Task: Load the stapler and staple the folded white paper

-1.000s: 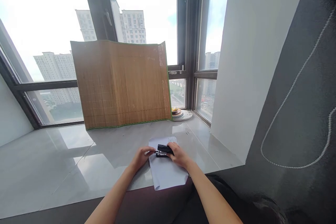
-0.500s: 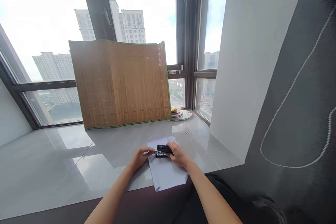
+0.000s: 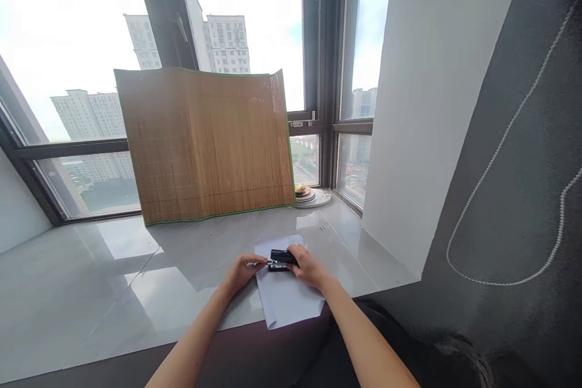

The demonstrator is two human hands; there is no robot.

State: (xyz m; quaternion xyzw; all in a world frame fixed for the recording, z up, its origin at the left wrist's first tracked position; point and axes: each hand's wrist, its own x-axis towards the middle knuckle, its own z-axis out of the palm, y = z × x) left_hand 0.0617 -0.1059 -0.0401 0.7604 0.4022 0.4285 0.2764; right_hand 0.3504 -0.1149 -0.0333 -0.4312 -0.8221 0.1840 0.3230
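Over the paper [image 3: 291, 306], we have the black stapler [image 3: 282, 256], seemingly opened, not yet closed. At three o'clock our right hand [image 3: 308, 265] curls round its end; at nine, our left hand [image 3: 240, 270] pinches a slim metal part [image 3: 269, 262].

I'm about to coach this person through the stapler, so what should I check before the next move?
1. Stapler gripped by the right hand: ok.
2. Left hand clear of the stapler's left end: not ok, its fingers pinch a slim metal piece right beside it.
3. Staples loaded inside the stapler: cannot tell.
4. Paper fully flat: not ok, its near left corner curls.
5. Brown mat apart from both hands: ok.
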